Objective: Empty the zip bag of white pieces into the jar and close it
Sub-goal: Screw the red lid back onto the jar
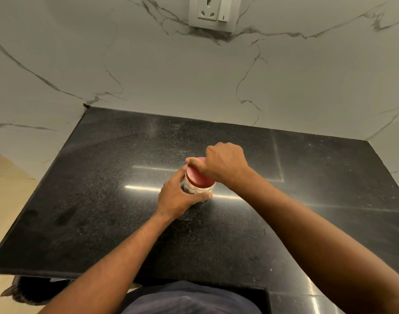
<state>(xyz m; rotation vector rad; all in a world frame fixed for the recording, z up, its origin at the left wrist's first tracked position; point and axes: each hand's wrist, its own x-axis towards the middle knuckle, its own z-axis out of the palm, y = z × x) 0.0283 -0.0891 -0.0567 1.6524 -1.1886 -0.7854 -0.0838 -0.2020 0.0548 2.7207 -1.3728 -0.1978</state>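
black counter bare all round, only jar standing mid-counter

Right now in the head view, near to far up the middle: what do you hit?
Dark shirt → black countertop → left hand → jar with red lid → right hand → marble wall → wall socket.

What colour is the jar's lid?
Red; the lid shows best in the head view, partly under the right hand.

No readable text, label or number anywhere.
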